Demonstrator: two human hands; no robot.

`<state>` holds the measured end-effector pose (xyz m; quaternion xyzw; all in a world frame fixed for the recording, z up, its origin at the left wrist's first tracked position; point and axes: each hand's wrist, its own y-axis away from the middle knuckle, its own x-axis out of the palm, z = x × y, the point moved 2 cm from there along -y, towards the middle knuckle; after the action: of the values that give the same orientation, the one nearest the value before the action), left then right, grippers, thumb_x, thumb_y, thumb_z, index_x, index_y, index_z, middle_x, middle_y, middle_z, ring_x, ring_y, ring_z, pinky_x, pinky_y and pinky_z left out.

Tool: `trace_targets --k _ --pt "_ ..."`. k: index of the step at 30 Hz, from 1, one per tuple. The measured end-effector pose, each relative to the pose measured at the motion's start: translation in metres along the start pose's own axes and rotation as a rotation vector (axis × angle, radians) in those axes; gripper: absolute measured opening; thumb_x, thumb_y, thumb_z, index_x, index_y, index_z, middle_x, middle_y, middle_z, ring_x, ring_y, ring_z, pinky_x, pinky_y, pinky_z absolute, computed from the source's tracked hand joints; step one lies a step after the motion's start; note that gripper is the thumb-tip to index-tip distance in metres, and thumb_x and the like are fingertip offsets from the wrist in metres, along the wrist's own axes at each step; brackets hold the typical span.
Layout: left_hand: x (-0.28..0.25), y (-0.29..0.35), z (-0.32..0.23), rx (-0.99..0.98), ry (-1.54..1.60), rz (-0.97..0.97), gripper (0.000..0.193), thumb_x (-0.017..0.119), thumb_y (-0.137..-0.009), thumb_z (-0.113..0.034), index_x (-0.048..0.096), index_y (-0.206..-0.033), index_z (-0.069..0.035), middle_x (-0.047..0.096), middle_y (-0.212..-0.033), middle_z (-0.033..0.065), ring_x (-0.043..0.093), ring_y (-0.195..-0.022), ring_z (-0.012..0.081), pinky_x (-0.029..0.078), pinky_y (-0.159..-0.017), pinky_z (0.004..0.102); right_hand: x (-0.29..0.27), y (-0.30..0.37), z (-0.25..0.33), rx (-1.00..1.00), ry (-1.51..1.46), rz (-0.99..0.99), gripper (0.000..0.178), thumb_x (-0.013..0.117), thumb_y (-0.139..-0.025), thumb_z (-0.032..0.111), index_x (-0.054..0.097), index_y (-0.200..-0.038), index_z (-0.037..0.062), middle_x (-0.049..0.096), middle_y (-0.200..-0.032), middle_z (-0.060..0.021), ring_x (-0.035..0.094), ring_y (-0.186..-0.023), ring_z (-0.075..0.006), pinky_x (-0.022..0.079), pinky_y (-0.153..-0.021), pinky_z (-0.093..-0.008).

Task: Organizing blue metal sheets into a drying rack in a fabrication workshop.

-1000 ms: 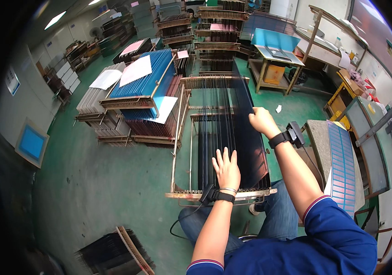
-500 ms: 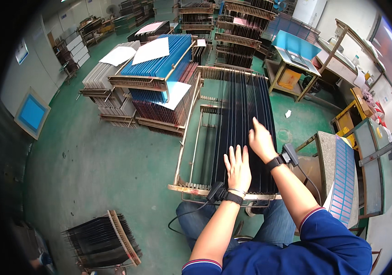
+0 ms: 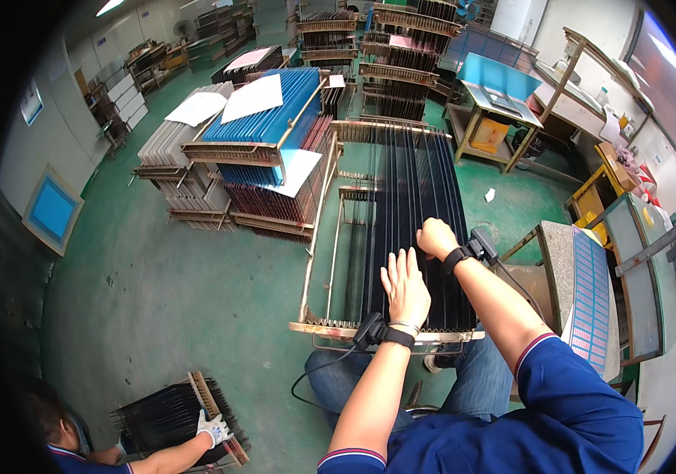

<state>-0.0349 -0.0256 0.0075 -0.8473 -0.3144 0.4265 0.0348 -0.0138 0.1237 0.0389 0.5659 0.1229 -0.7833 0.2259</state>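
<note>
A long metal rack [image 3: 300, 325] with notched bars stands in front of me, holding several dark thin panels [image 3: 405, 178] on edge, side by side. Over the near part of these panels lies my left hand [image 3: 407, 291], open, its fingers stretched away from me. Whether its palm presses on the edges I cannot tell. My right hand [image 3: 436, 237] is closed, a little farther off and to the right, knuckles up at the panels' top edges. Its fingertips are hidden, so anything pinched in them does not show. Both wrists carry black strapped devices with cables.
Blue panels [image 3: 294, 91] and pale panels stand racked at left, with white sheets on top. At lower left a co-worker's gloved hand [image 3: 214, 428] touches a smaller rack [image 3: 195, 379] of dark panels. A workbench [image 3: 553, 245] with a blue-striped sheet stands at right.
My right hand has drawn nearer to me and its fingers have curled in. My left hand stays nearly in place. At lower left a co-worker has come into view at the small rack.
</note>
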Motion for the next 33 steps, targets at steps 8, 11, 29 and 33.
trace_targets --k 8,11,29,33 --pt "-0.043 0.000 -0.006 0.011 0.233 -0.147 0.045 0.048 -0.089 -0.013 0.038 -0.132 -0.004 0.039 -0.135 0.0182 0.030 -0.130 0.0363 0.021 -0.106 0.0506 -0.229 0.046 0.002 -0.220 -0.208 -0.444 0.033 0.052 -0.075 0.024 0.055 -0.059 -0.0040 0.052 -0.050 -0.0152 0.051 -0.044 -0.0218 0.042 -0.049 -0.0342" --pt "-0.080 0.023 0.005 -0.157 0.805 -0.247 0.042 0.038 -0.097 -0.025 0.038 -0.132 -0.003 0.042 -0.134 0.0137 0.036 -0.127 0.0277 0.026 -0.106 0.0414 -0.277 0.086 -0.046 -0.305 -0.666 -0.413 0.027 0.053 -0.084 0.024 0.056 -0.069 0.0016 0.050 -0.063 0.0046 0.042 -0.058 -0.0049 0.034 -0.053 -0.0227" --pt "-0.181 0.144 0.030 -0.475 1.682 -0.261 0.026 0.050 -0.093 -0.020 0.048 -0.113 -0.003 0.059 -0.106 0.0098 0.060 -0.093 0.0230 0.050 -0.083 0.0390 -0.173 0.153 -0.175 -0.418 -2.027 -0.532 0.028 0.048 -0.093 0.013 0.050 -0.116 -0.0030 0.057 -0.116 -0.0126 0.057 -0.104 -0.0194 0.045 -0.092 -0.0327" --pt "-0.201 0.157 0.062 -0.486 1.607 -0.293 0.030 0.050 -0.093 -0.015 0.045 -0.120 -0.003 0.059 -0.107 0.0101 0.059 -0.095 0.0226 0.050 -0.084 0.0385 -0.210 0.192 -0.211 -0.435 -1.944 -0.779 0.031 0.046 -0.094 0.013 0.049 -0.120 -0.0035 0.058 -0.114 -0.0124 0.059 -0.099 -0.0161 0.052 -0.083 -0.0276"
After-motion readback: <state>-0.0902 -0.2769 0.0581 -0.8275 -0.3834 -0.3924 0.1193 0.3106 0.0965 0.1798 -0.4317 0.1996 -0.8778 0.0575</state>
